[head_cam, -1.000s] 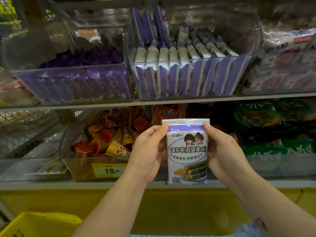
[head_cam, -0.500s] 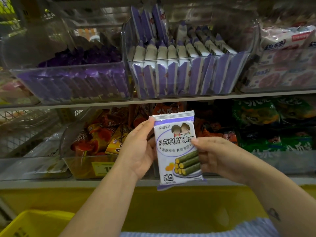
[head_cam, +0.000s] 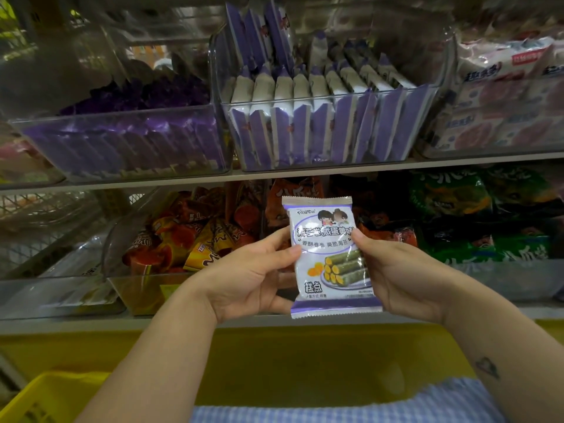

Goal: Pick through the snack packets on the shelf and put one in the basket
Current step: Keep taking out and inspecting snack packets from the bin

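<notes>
You hold one snack packet (head_cam: 329, 257) in the middle of the frame, its printed front facing you and its top leaning slightly to the left. It is white with purple bands at top and bottom and shows green rolls with yellow centres.

Your left grip (head_cam: 253, 279) pinches the packet's left edge, with the thumb on the front and the fingers curled behind. Your right grip (head_cam: 399, 276) pinches the right edge the same way, thumb on the front near the printed text and fingers hidden behind the wrapper. Both are closed on the packet, which hangs in the air in front of the lower shelf (head_cam: 91, 325) and touches nothing else.

The yellow basket (head_cam: 45, 398) sits in the lower left corner of the frame, well apart from the packet.

In the upper centre, a clear bin (head_cam: 329, 166) holds rows of matching purple-and-white packets (head_cam: 305, 96) standing on edge. The bin beside it at upper left holds dark purple packets (head_cam: 128, 141), and pink-and-white bags (head_cam: 503, 96) fill the upper right. Behind your hands on the lower shelf, orange packets (head_cam: 189, 239) lie at centre left and green packets (head_cam: 488, 215) at the right. A small tattoo (head_cam: 488, 366) marks your right forearm at lower right.
</notes>
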`<state>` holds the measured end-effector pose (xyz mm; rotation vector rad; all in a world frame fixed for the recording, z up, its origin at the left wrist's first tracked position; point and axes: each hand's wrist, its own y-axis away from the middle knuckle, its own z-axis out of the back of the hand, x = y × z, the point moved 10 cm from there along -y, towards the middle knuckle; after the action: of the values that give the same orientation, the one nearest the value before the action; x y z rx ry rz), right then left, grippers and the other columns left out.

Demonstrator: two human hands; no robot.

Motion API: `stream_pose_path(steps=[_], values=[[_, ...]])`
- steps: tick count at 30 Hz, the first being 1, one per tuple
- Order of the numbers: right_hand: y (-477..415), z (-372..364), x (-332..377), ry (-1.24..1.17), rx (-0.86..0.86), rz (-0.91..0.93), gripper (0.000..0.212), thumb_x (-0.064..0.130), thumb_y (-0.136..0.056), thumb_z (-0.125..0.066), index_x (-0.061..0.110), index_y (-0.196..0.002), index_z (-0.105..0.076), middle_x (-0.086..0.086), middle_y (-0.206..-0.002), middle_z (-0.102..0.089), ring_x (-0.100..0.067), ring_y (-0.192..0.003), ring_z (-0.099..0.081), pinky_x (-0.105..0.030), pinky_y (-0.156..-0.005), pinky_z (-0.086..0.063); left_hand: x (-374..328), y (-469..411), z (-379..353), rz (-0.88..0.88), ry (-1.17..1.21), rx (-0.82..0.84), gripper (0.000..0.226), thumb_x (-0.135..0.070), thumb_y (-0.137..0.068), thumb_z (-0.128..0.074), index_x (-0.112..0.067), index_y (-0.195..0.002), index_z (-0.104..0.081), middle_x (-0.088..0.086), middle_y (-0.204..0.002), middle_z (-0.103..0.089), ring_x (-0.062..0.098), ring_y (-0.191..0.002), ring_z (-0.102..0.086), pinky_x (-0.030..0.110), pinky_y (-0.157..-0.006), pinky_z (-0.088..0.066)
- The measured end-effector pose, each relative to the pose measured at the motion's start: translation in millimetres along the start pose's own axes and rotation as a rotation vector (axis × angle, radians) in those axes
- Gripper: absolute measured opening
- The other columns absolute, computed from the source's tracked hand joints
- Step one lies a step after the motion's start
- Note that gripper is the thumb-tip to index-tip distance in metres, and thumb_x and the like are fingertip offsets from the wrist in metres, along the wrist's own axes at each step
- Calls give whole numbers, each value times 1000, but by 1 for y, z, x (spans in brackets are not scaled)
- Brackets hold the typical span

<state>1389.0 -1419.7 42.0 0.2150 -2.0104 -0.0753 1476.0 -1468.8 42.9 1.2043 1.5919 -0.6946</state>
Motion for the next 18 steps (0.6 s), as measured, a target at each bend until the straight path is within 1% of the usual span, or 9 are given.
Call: stream_pose_path(steps=[4,6,8,10,12,13,15,17,18], values=[[3,-5,0,-40,35,-10,47,37,-93,-44,8,-127,-58,-22,-126,-63,-36,-116,-62,-46,-90,-55,0,1,0,-7,12,35,48,-24,-89,-62,-36,-135,-53,12,-132,-63,26,-107,-68,38,-68,-61],[3,-2,4,5,12,37,46,39,-92,-47,9,-120,-64,-23,-124,-64,-35,-114,-63,-45,-90,-56,-3,0,3,-45,4,-31,49,-22,-90,-62,-34,-136,-49,12,-126,-66,27,-105,-69,39,-69,-60],[3,2,12,105,-50,127,49,41,-88,-52,7,-122,-61,-28,-122,-63,-34,-110,-64,-47,-92,-54,-16,-2,19,-183,-98,-246,43,-14,-90,-62,-28,-129,-49,8,-113,-72,23,-95,-72,36,-65,-60],[3,6,19,195,-122,201,52,41,-81,-59,8,-121,-53,-23,-114,-68,-28,-99,-69,-44,-79,-59,-38,6,30,-399,-371,-501,30,-4,-91,-62,-27,-110,-54,2,-103,-69,15,-88,-73,28,-60,-57],[4,3,24,237,-135,253,54,39,-76,-64,11,-120,-51,-11,-109,-73,-25,-95,-72,-35,-67,-59,-51,13,21,-549,-624,-620,28,-6,-91,-64,-32,-96,-55,-3,-102,-65,10,-89,-70,21,-60,-54],[5,1,26,242,-129,278,53,38,-76,-65,12,-120,-51,-10,-110,-72,-26,-97,-72,-35,-68,-59,-51,14,16,-576,-681,-635,26,-11,-91,-65,-35,-94,-57,-5,-103,-66,8,-89,-69,19,-60,-53],[6,-1,30,234,-119,321,48,38,-78,-64,13,-116,-52,-11,-112,-72,-28,-100,-71,-37,-69,-59,-46,10,9,-571,-657,-609,20,-20,-93,-64,-39,-96,-60,-6,-105,-70,6,-90,-69,22,-65,-55],[8,-5,32,251,-107,343,44,40,-78,-63,14,-112,-53,-10,-109,-72,-28,-100,-71,-36,-69,-59,-36,0,5,-496,-475,-519,16,-26,-93,-62,-37,-104,-62,-7,-111,-70,8,-101,-68,34,-80,-58],[9,-5,33,271,-106,349,43,40,-77,-64,14,-110,-53,-10,-105,-72,-27,-98,-71,-34,-68,-58,-29,-6,1,-440,-351,-442,20,-30,-91,-60,-34,-110,-63,-3,-117,-69,12,-107,-67,38,-85,-57]])
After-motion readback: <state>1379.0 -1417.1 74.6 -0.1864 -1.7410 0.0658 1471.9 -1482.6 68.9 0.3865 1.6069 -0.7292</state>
